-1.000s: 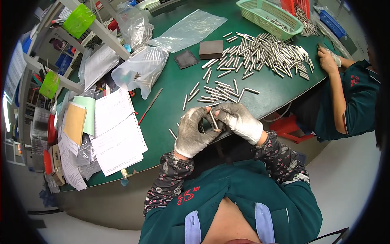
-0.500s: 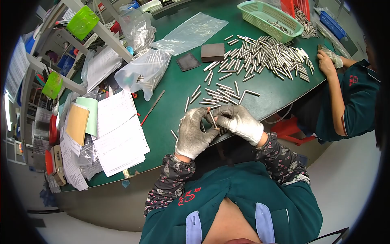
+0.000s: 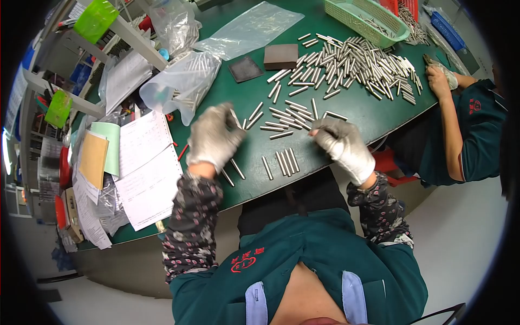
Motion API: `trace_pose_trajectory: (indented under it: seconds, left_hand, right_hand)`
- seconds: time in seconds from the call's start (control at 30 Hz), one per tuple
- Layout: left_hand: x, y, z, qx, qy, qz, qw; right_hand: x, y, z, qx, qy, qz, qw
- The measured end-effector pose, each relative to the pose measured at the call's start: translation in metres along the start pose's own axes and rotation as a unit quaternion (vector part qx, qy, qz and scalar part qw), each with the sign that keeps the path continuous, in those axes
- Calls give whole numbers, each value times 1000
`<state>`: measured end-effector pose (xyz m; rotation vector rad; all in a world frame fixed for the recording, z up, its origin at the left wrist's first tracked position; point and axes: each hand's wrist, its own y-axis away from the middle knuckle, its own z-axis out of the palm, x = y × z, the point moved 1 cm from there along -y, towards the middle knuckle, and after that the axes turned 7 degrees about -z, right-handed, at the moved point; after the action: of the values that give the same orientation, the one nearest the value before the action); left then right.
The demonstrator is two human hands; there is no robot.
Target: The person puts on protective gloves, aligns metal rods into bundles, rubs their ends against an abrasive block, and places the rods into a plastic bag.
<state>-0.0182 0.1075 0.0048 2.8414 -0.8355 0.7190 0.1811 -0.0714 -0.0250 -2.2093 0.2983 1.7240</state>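
Observation:
My left hand (image 3: 215, 136), in a grey-white glove and slightly blurred, is closed on a metal pin (image 3: 236, 119) above the left part of the green table. My right hand (image 3: 346, 150), gloved with a bare fingertip showing, is pinched at the right end of a small group of loose pins (image 3: 292, 118); what its fingers hold is hidden. Between my hands, several pins (image 3: 287, 162) stand side by side in a short row near the table's front edge. Two more pins (image 3: 232, 174) lie beneath my left hand.
A large pin pile (image 3: 352, 65) lies beyond, by a green basket (image 3: 368, 24). Behind are a dark block (image 3: 280, 57), a black pad (image 3: 245, 70) and plastic bags (image 3: 184, 86). Papers (image 3: 143, 179) cover the left. A co-worker's hands (image 3: 440, 78) are at the right.
My hands were together over the front edge around a pin. They have parted, the left going left and away from me, the right going right. The short row of pins now shows between them.

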Motion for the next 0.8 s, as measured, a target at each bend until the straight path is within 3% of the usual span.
trace_pose_trajectory:
  seconds: [0.1, 0.17, 0.2, 0.33, 0.53, 0.57, 0.67, 0.8]
  left_hand:
    - [-20, -28, 7, -18, -86, -90, 992]
    - [-25, -36, 17, -3, -155, -77, 985]
    - [-24, -36, 20, 3, -173, -75, 982]
    - [-13, -20, 15, 24, -168, -57, 984]
    - [-31, 49, -17, -26, -55, -29, 998]
    - [-31, 60, -23, -78, -37, -76, 993]
    - [-37, 79, -15, -129, -47, -87, 987]
    - [-26, 82, 2, -126, -76, -52, 988]
  right_hand:
    - [12, 1, -17, 51, 86, -14, 995]
    - [18, 2, -19, 80, 151, -48, 984]
    - [16, 0, -15, 88, 226, -123, 962]
    - [1, -11, 18, 16, 347, -260, 901]
    - [1, -31, 45, -115, 505, -241, 821]
    - [3, -32, 45, -112, 504, -246, 820]
    - [3, -30, 39, -104, 508, -231, 824]
    - [-2, -15, 24, -93, 541, -204, 810]
